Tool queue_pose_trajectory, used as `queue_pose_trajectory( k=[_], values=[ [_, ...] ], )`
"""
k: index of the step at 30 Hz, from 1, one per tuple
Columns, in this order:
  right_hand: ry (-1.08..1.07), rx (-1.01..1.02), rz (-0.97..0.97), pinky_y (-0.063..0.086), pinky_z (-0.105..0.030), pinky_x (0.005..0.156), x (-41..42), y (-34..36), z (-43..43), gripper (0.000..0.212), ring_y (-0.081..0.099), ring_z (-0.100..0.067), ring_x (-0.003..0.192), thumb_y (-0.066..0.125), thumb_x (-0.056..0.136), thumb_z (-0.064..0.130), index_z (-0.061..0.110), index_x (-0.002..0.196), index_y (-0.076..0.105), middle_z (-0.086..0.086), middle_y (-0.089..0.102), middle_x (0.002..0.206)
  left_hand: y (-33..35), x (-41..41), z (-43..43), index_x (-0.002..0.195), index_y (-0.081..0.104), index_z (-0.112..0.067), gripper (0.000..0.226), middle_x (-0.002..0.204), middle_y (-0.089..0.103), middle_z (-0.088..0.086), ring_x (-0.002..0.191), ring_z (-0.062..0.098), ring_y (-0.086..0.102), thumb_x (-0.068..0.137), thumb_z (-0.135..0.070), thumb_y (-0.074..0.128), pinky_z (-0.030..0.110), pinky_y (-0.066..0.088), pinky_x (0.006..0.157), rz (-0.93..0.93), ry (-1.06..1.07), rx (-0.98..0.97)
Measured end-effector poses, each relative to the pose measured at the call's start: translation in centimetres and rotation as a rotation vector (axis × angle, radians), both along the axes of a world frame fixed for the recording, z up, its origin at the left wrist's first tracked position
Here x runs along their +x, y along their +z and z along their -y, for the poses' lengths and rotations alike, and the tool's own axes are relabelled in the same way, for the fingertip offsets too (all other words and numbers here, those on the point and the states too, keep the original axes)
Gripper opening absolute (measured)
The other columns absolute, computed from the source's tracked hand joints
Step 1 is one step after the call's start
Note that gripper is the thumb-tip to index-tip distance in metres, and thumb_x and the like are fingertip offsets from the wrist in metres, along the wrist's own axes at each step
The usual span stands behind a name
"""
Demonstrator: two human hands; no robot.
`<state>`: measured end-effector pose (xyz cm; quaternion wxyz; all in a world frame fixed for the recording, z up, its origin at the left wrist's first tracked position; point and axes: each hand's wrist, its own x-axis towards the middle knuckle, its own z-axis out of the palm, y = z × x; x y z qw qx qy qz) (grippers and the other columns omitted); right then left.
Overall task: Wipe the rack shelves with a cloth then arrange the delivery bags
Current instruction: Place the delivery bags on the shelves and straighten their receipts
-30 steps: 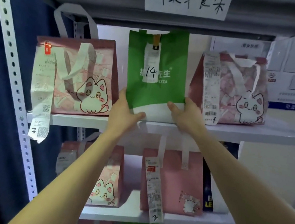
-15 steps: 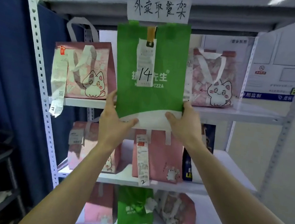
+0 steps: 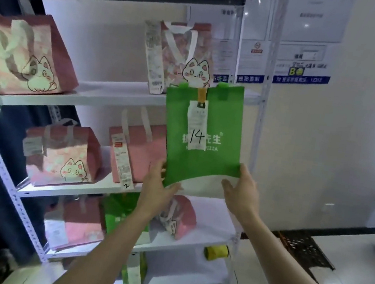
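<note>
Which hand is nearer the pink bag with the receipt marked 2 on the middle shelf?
Left. The left hand holds the green bag by its lower left corner, right beside the pink bag; the right hand holds the opposite corner, farther to the right.

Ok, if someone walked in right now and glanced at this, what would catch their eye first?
The bright green bag marked 14, gripped at its bottom corners by the left hand and right hand, held before the right side of the white rack. Next, the pink cat bag at upper left, one of several on the shelves.
</note>
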<state>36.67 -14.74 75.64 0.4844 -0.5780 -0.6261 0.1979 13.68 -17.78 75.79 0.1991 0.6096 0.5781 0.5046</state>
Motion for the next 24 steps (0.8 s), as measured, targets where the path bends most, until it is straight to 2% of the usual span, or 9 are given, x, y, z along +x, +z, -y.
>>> queue_pose_trajectory(
  k=[3,5,9,12,16,18,20,22,24],
  values=[
    [-0.047,-0.030,-0.022,0.053,-0.031,0.084,3.4,-2.5,-0.6,0.046,0.062,-0.017,0.097,0.067,0.098,0.008,0.016,0.141,0.054,0.005,0.066,0.112,-1.9,2.7,-1.4,0.125,0.051,-0.039,0.060,0.124,0.062,-0.024,0.115,0.001,0.064,0.086,-0.013,0.089,0.034,0.053,0.108,-0.055,-0.069,-0.064],
    [-0.076,-0.040,-0.021,0.049,-0.028,0.081,4.8,-3.5,-1.6,0.042,0.062,-0.016,0.096,0.067,0.098,0.007,0.018,0.137,0.056,0.007,0.066,0.109,-2.7,3.9,-2.7,0.120,0.053,-0.036,0.054,0.123,0.063,-0.023,0.114,-0.002,0.064,0.086,-0.013,0.088,0.031,0.054,0.106,-0.073,-0.095,-0.099],
    [-0.107,-0.034,-0.039,0.051,-0.026,0.078,6.2,-4.7,-4.5,0.035,0.066,-0.016,0.095,0.062,0.100,0.004,0.021,0.130,0.060,0.006,0.070,0.109,-3.3,5.4,-5.8,0.118,0.054,-0.024,0.040,0.123,0.068,-0.010,0.115,0.014,0.068,0.092,-0.017,0.084,0.038,0.057,0.103,-0.087,-0.123,-0.127],
    [-0.155,-0.032,-0.060,0.057,-0.035,0.081,6.8,-5.4,-6.6,0.032,0.067,-0.018,0.095,0.060,0.100,0.001,0.021,0.125,0.063,0.004,0.072,0.109,-3.6,6.1,-8.0,0.113,0.054,-0.023,0.029,0.124,0.067,-0.004,0.115,0.017,0.065,0.098,-0.028,0.078,0.038,0.055,0.101,-0.096,-0.135,-0.134],
    [-0.165,-0.059,-0.083,0.062,-0.043,0.082,7.5,-6.5,-8.9,0.031,0.070,-0.019,0.095,0.058,0.101,0.001,0.024,0.122,0.063,0.004,0.072,0.108,-4.5,6.5,-11.0,0.115,0.058,-0.025,0.016,0.118,0.064,-0.013,0.109,0.006,0.063,0.104,-0.025,0.069,0.011,0.049,0.081,-0.091,-0.127,-0.101],
    [-0.150,-0.079,-0.080,0.061,-0.042,0.083,7.6,-7.2,-9.4,0.032,0.070,-0.020,0.097,0.058,0.101,0.001,0.022,0.124,0.063,0.004,0.072,0.109,-5.1,6.6,-12.0,0.114,0.059,-0.023,0.012,0.115,0.064,-0.016,0.104,-0.002,0.061,0.105,-0.022,0.067,0.006,0.048,0.073,-0.093,-0.100,-0.091],
    [-0.130,-0.103,-0.073,0.059,-0.034,0.079,7.8,-7.8,-9.7,0.033,0.069,-0.018,0.097,0.057,0.101,0.001,0.024,0.123,0.063,0.005,0.072,0.109,-5.8,6.5,-12.6,0.108,0.058,-0.023,0.010,0.112,0.066,-0.016,0.105,-0.005,0.062,0.106,-0.020,0.066,0.011,0.050,0.078,-0.066,-0.078,-0.096],
    [-0.100,-0.118,-0.076,0.052,-0.023,0.069,8.0,-8.3,-10.1,0.033,0.068,-0.013,0.095,0.057,0.101,0.001,0.025,0.124,0.063,0.006,0.072,0.111,-6.5,6.5,-12.6,0.103,0.056,-0.026,0.013,0.109,0.067,-0.015,0.105,-0.001,0.064,0.105,-0.021,0.066,0.023,0.053,0.086,-0.058,-0.042,-0.104],
    [-0.043,-0.140,-0.082,0.047,-0.013,0.064,7.9,-8.5,-10.2,0.036,0.067,-0.004,0.093,0.058,0.102,0.002,0.023,0.131,0.061,0.008,0.072,0.115,-7.1,6.3,-12.1,0.099,0.055,-0.035,0.019,0.103,0.068,-0.019,0.097,-0.006,0.066,0.105,-0.022,0.067,0.027,0.055,0.086,-0.052,0.016,-0.114]
  ],
)
